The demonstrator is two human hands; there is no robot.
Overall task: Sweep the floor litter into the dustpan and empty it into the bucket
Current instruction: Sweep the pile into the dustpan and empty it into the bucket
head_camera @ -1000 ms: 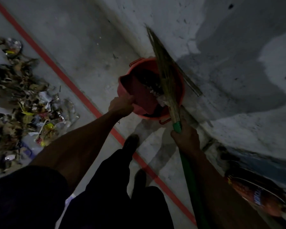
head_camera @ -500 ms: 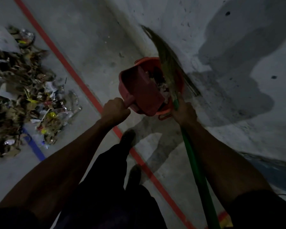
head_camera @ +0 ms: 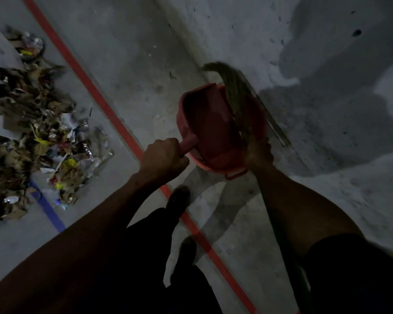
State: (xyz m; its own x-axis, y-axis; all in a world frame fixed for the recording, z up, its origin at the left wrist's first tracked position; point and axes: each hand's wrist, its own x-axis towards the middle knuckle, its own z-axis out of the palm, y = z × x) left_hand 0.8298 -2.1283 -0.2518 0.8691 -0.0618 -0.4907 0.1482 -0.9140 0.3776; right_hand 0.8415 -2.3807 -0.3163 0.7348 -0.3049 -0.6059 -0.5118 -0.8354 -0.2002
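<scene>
My left hand [head_camera: 163, 158] grips the handle of a red dustpan [head_camera: 205, 123], tipped up over a red bucket [head_camera: 258, 123] that stands on the floor by the wall. The pan hides most of the bucket's mouth. My right hand [head_camera: 259, 154] grips a broom at the top of its green stick. The broom's straw head [head_camera: 233, 87] lies blurred along the pan's right edge, inside the bucket. A large pile of litter [head_camera: 36, 137], paper, wrappers and dry scraps, lies on the floor at the left.
A red floor line [head_camera: 104, 107] runs diagonally between the litter and the bucket. A short blue line [head_camera: 48, 208] pokes out from under the pile. The grey wall [head_camera: 304, 53] rises right behind the bucket. My feet [head_camera: 179, 196] stand on the red line.
The dustpan has tipped further and now covers the bucket's mouth. My right hand slid up to the bucket rim, and the broom head dropped lower into the bucket.
</scene>
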